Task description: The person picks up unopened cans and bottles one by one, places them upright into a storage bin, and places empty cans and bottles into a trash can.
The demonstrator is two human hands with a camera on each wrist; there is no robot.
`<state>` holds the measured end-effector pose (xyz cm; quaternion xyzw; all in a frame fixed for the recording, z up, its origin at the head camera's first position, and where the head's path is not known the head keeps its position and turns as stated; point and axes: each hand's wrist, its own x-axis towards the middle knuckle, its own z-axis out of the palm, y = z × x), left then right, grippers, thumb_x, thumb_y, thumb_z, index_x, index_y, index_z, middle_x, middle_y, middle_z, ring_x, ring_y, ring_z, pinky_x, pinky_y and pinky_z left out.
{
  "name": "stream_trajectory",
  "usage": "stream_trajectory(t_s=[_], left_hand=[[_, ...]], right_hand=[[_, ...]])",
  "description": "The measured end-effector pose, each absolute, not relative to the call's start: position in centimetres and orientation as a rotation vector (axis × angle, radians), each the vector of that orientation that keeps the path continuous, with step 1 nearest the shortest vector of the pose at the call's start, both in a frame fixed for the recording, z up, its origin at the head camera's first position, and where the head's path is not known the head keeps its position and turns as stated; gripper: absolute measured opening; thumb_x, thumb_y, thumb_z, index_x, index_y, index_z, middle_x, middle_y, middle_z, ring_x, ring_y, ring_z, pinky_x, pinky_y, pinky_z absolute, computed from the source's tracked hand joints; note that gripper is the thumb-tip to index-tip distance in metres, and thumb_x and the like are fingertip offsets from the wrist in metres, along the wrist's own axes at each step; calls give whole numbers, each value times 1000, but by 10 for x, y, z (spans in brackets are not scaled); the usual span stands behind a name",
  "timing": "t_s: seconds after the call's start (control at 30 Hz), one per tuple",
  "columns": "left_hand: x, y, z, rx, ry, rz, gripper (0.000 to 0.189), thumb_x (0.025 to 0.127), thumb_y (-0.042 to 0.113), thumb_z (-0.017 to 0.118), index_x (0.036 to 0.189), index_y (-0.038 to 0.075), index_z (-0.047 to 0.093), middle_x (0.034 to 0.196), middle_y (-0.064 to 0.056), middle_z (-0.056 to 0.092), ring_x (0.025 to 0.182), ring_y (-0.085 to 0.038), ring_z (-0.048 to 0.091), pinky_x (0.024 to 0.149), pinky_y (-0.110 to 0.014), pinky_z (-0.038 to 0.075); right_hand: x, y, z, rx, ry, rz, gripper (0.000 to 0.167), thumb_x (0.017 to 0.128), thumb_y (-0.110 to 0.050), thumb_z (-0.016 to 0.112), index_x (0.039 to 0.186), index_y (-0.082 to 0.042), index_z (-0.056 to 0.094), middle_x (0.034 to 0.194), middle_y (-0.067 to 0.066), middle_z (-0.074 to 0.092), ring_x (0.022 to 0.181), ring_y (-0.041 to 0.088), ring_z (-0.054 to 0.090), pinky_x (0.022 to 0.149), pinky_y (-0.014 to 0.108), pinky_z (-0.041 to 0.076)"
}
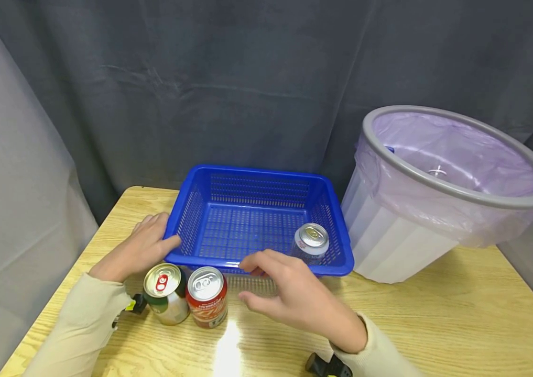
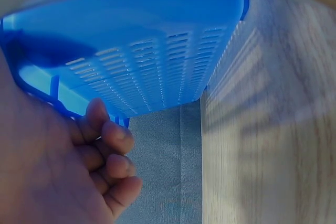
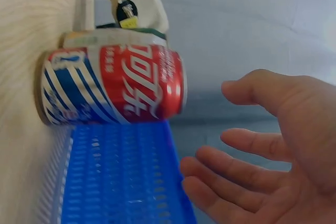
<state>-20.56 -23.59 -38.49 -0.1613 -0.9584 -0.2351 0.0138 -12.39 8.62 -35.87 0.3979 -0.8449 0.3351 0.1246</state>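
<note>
My left hand (image 1: 145,243) is at the left front corner of a blue plastic basket (image 1: 247,264), thumb over the rim and curled fingers (image 2: 119,167) outside it. My right hand (image 1: 290,290) hovers by the basket's front edge with nothing in it, thumb and fingers spread apart. To its left stands a red Coca-Cola can (image 1: 207,301), upright and unopened. Beside that can is a green and cream can (image 1: 164,301) with a gold lid and red tab, near my left wrist. A silver-white can (image 1: 311,246) stands inside the basket, at its right front corner.
A tall white bin (image 1: 379,235) with a grey rim and a purple liner stands right of the basket, a clear object (image 1: 437,172) inside it. Dark grey curtain (image 1: 247,94) hangs behind the wooden table (image 1: 417,314).
</note>
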Motion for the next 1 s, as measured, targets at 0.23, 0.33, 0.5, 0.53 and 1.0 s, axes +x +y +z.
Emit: stream_trajectory(t_s=[0.23, 0.33, 0.5, 0.53, 1.0], left_hand=[[-206, -236, -384, -495, -3000, -732, 30, 97, 28, 53, 113, 4, 56, 99, -10, 59, 105, -31, 51, 91, -47, 36], [-206, -236, -384, -486, -3015, -736, 33, 97, 28, 52, 117, 2, 55, 104, -11, 60, 107, -32, 51, 94, -50, 36], [-206, -236, -384, -477, -3020, -743, 37, 98, 29, 51, 121, 1, 55, 107, -13, 61, 110, -34, 52, 96, -53, 37], [-206, -237, -385, -480, -3014, -745, 36, 98, 28, 52, 120, 1, 55, 107, -13, 61, 110, -34, 52, 95, -53, 37], [-206, -236, -384, -494, -3003, -743, 34, 97, 29, 52, 118, 2, 56, 104, -11, 61, 107, -33, 52, 94, -51, 37]], right_hand=[[-120, 77, -367, 1204, -2556, 961, 40, 89, -32, 80, 121, -15, 64, 116, -1, 75, 102, 10, 73, 92, 25, 58], [-121, 73, -372, 1216, -2573, 960, 48, 89, -33, 80, 129, -14, 60, 120, 2, 76, 106, 13, 75, 94, 28, 58], [-121, 66, -379, 1208, -2635, 980, 63, 86, -35, 81, 139, -17, 52, 123, 4, 76, 109, 17, 75, 95, 34, 58], [-121, 65, -380, 1202, -2653, 999, 66, 86, -34, 81, 141, -18, 51, 124, 3, 76, 111, 17, 75, 96, 35, 58], [-118, 49, -404, 1111, -2772, 1292, 89, 86, -41, 83, 156, -39, 28, 135, -8, 68, 122, 10, 67, 105, 37, 54]])
